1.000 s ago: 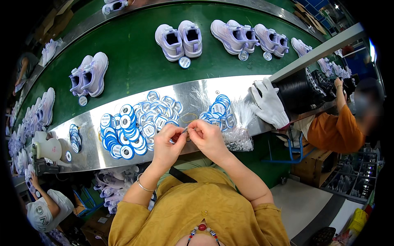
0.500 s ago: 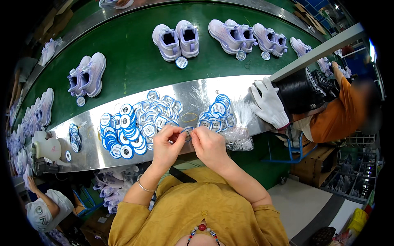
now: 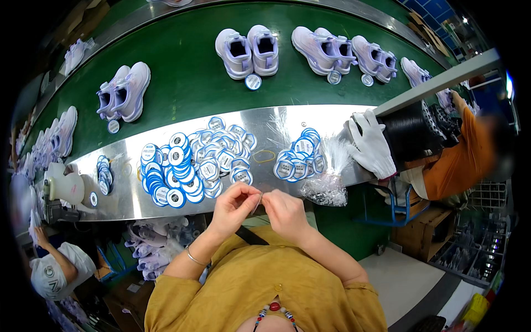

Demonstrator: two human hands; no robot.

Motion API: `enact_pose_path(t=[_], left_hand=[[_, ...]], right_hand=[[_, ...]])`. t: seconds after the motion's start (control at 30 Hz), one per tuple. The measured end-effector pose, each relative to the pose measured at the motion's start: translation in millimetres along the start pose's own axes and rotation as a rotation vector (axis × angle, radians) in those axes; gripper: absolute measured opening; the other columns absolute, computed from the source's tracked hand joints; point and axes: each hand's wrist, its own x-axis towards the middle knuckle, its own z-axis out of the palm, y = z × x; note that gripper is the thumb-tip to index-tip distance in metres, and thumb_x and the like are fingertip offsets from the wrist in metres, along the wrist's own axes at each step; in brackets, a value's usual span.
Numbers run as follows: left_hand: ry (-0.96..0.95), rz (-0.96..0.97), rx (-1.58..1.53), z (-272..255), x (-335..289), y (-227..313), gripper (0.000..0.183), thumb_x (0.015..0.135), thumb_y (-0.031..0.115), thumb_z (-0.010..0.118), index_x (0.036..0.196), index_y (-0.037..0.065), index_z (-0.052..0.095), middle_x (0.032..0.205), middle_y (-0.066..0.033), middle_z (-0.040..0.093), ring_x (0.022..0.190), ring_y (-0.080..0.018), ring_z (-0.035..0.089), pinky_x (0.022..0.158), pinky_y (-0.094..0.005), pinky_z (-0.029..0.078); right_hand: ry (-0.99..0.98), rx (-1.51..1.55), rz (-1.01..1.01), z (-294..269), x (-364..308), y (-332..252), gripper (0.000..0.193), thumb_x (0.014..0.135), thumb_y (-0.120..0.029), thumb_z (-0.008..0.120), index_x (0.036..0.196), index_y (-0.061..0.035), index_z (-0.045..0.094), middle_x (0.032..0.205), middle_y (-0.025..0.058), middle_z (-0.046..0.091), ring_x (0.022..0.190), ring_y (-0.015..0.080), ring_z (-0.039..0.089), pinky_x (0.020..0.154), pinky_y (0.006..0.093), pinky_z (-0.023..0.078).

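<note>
Fingers and an edge-on angle are concealing most of a thin tag (image 3: 256, 203) at a steel worktable (image 3: 265, 178), showing only a narrow pale sliver and leaving its printed face hard to make out. The picture's dark rim is cutting off a co-worker in an orange top (image 3: 456, 160) at right, while another in a white top (image 3: 66, 268) is bending at the lower left.

The tag is sitting between the two hands, jutting below the fingertips just in front of the table's near edge, apart from the heap of blue-rimmed round tags (image 3: 225, 160) behind it.

The left hand (image 3: 232, 212) is pinching the tag, thumb and forefinger pressing together with no visible gap. The right hand (image 3: 287, 214) is meeting it from the other side, its fingers curling inward and their tips nearly together by the tag's edge; whether they are gripping the tag or some thin strand cannot be told.

Beyond the right hand, a clear bag (image 3: 325, 190) is lying beside a white glove (image 3: 371, 145). Pale lilac shoes (image 3: 236, 58) are standing in pairs on a green belt (image 3: 182, 88).
</note>
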Motion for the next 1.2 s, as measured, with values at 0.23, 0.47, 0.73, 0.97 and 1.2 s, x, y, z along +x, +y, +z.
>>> enact_pose_path(t=[0.23,0.47,0.73,0.97,1.2], left_hand=[[0.009,0.011,0.227,-6,-20,-16,0.004,0.093,0.003,0.056,0.093,-0.001,0.055,0.083,-0.0037,0.060,0.072,-0.0080,0.056,0.065,-0.0217,0.047],[0.013,-0.055,0.307,-13,-17,-4,0.008,0.095,0.008,0.053,0.093,0.000,0.054,0.078,-0.0036,0.063,0.067,-0.0066,0.056,0.060,-0.0209,0.047],[0.445,0.390,1.025,-21,1,-13,0.021,0.081,0.010,0.070,0.094,0.002,0.057,0.078,-0.0090,0.054,0.067,-0.0251,0.053,0.058,-0.0348,0.044],[0.481,0.455,1.183,-15,7,-14,0.025,0.075,0.010,0.074,0.092,0.003,0.058,0.086,-0.0109,0.054,0.078,-0.0288,0.054,0.064,-0.0363,0.045],[0.692,0.493,1.111,-75,12,21,0.015,0.081,0.006,0.066,0.093,0.001,0.059,0.089,-0.0144,0.058,0.082,-0.0324,0.055,0.072,-0.0397,0.045]], right_hand=[[-0.009,0.150,0.142,15,-16,-6,0.013,0.086,-0.007,0.061,0.096,-0.0007,0.056,0.078,0.0121,0.059,0.067,0.0298,0.061,0.056,0.0363,0.047],[-0.206,0.285,0.197,7,-9,4,0.010,0.087,-0.006,0.060,0.096,-0.0024,0.060,0.080,0.0126,0.061,0.068,0.0298,0.061,0.059,0.0354,0.047],[-0.136,0.512,0.539,7,-1,5,0.009,0.088,-0.007,0.062,0.086,0.0022,0.062,0.071,0.0064,0.058,0.059,0.0107,0.052,0.052,0.0255,0.040],[-0.118,0.596,0.581,16,10,6,0.010,0.091,-0.008,0.060,0.089,0.0023,0.062,0.069,-0.0014,0.057,0.062,0.0025,0.047,0.053,0.0205,0.038],[-0.134,0.656,0.600,16,24,4,0.011,0.092,-0.010,0.060,0.087,-0.0001,0.060,0.068,-0.0035,0.053,0.061,0.0026,0.044,0.054,0.0196,0.035]])
